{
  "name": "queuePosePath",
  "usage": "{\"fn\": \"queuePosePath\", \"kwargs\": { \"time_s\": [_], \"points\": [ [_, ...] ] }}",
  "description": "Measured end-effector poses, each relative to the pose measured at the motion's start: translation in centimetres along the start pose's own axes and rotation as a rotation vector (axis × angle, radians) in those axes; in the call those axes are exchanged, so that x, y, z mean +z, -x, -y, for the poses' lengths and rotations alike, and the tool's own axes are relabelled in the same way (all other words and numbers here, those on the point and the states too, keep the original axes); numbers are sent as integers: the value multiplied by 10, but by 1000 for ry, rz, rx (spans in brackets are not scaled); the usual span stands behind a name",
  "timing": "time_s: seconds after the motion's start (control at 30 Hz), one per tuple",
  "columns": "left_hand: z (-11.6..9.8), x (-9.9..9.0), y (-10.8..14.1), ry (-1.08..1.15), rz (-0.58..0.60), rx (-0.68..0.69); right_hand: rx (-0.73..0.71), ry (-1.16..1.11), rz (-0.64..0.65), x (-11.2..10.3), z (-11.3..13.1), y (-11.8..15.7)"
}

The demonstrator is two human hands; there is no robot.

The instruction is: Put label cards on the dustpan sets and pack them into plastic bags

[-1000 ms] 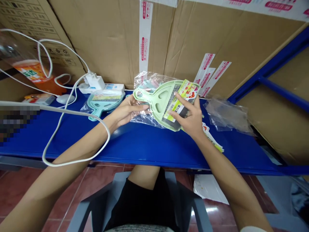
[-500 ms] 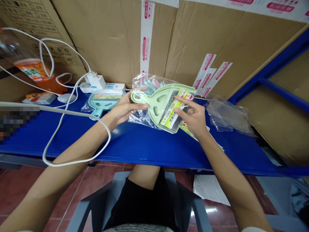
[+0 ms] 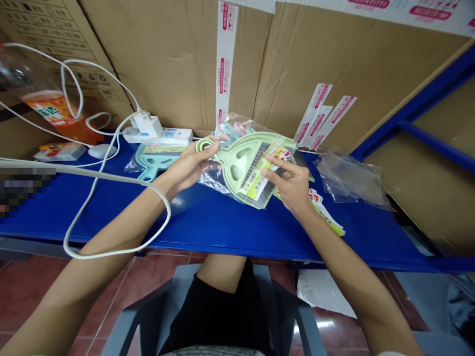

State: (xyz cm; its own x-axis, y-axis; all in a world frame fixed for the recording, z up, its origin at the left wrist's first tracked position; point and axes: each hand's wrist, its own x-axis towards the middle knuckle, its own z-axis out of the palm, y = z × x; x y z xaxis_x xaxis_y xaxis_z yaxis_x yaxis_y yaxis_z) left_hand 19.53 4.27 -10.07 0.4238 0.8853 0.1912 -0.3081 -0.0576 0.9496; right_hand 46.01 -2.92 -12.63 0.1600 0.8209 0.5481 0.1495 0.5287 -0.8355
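A light green dustpan with a small brush nested in it is held above the blue shelf, tilted toward me. My left hand is closed around its looped handle. At the dustpan's wide end, my right hand pinches the yellow-and-white printed card lying over the dark bristles. Behind the dustpan is a clear plastic bag with pink and blue-green pieces in it. More printed cards lie on the shelf beneath my right wrist.
A blue-green dustpan set lies to the left, before a white power strip. A white cable loops across my left forearm. An orange drink bottle stands far left. Clear bags lie right on the blue shelf; cardboard stands behind.
The green dustpan has moved slightly left and tilted a little. My right hand has shifted left with it, and its fingers have closed on the card. More of the loose cards now shows.
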Motion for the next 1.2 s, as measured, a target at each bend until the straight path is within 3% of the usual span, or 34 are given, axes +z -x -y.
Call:
{"fn": "queuePosePath", "kwargs": {
  "time_s": [0.17, 0.37, 0.57, 0.7, 0.83, 1.07, 1.13, 1.2],
  "points": [
    [2, 5, 2, 17, 14, -30, 31, -12, -7, 5, -4, 3],
    [5, -2, -3, -144, -124, 104, 40, -20, 37, 7, -5, 2],
    [18, -12, -9, -65, 8, -75, -20, 102, 56, -7, -14, -9],
    [26, -14, -13, 14, -32, -140, 97, 44, 28, -11, -16, -10],
    [28, -10, -16, 103, -92, -180, 125, -49, 7, -8, -8, -8],
    [25, -6, -18, 184, -199, -172, -64, 109, -261, -27, -8, -18],
    [25, -6, -17, 181, -200, -174, 45, 98, -222, -33, -7, -20],
    [24, -6, -17, 178, -193, -167, 264, 12, -81, -35, -2, -22]
  ]
}}
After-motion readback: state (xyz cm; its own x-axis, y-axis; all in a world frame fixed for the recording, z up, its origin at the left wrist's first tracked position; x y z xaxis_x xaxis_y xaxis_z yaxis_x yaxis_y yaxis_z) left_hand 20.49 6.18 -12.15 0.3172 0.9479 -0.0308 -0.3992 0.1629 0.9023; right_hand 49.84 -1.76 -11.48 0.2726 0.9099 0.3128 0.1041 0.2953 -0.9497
